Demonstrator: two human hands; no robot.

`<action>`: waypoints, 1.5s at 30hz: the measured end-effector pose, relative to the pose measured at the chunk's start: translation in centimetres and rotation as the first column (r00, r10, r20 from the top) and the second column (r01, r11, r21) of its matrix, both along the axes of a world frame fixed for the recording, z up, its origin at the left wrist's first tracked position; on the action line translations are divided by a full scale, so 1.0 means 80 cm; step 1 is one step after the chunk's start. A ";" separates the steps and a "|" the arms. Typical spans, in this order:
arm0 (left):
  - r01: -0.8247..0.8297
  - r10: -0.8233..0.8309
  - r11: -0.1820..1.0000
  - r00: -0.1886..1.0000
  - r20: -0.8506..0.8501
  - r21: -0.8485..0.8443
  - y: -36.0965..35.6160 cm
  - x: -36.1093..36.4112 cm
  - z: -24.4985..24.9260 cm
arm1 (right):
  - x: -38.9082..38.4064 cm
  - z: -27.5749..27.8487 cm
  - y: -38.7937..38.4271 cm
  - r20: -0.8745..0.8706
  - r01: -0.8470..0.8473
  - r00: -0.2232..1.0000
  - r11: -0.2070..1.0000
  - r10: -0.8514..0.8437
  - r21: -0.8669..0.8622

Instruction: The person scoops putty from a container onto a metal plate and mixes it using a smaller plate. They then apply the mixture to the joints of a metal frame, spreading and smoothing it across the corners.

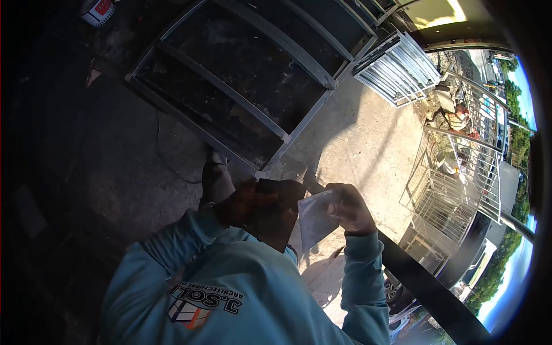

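- right now the sandpaper sheet (276, 224) is held in front of the chest, between both hands and touching both.
- left hand (244, 202), in shadow, is closed on the dark brown part.
- right hand (348, 208) pinches the pale grey flap (315, 218) at its edge.
- the crease runs up-down in view, midway between the hands.
- thin and bent; cannot tell if it is one sheet or two.
- a metal frame (253, 75) lies beyond on the concrete floor (368, 138).

a concrete floor (368, 138), sunlit at centre right, dark at left. a long metal frame (224, 92) lies flat across the upper middle, stacked pale grilles (399, 69) at upper right, a can (98, 10) at upper left.
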State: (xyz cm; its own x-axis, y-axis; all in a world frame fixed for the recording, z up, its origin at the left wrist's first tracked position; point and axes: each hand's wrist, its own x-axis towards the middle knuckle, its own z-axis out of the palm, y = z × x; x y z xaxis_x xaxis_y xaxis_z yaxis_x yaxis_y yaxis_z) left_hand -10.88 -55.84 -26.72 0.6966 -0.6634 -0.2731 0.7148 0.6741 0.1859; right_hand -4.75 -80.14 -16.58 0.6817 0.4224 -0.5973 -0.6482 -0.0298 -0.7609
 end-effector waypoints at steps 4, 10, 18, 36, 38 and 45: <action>-0.071 0.074 0.995 0.996 -0.044 0.069 -0.039 -0.015 0.021 | -0.014 -0.044 -0.038 -0.069 -0.111 0.990 0.987 0.119 0.117; -0.377 0.253 0.822 0.913 0.319 0.427 -0.029 0.010 0.013 | 0.011 -0.003 -0.044 0.507 -0.119 0.721 0.805 0.472 -0.581; -0.515 0.216 0.624 0.837 0.504 0.588 -0.033 0.057 0.032 | 0.052 0.032 0.025 0.794 -0.017 0.144 0.804 0.590 -0.594; -0.428 -0.089 0.524 0.832 0.547 0.736 -0.029 0.090 0.009 | 0.220 -0.069 -0.049 0.396 0.144 0.918 0.933 -0.002 -0.329; -0.282 0.058 0.575 0.950 0.306 0.768 -0.022 0.088 -0.019 | 0.246 -0.113 -0.072 0.371 0.079 0.928 0.948 0.044 -0.308; -0.266 0.111 0.497 0.963 0.244 0.826 0.004 0.126 -0.024 | 0.268 -0.186 -0.056 0.289 0.140 0.956 0.941 -0.047 -0.309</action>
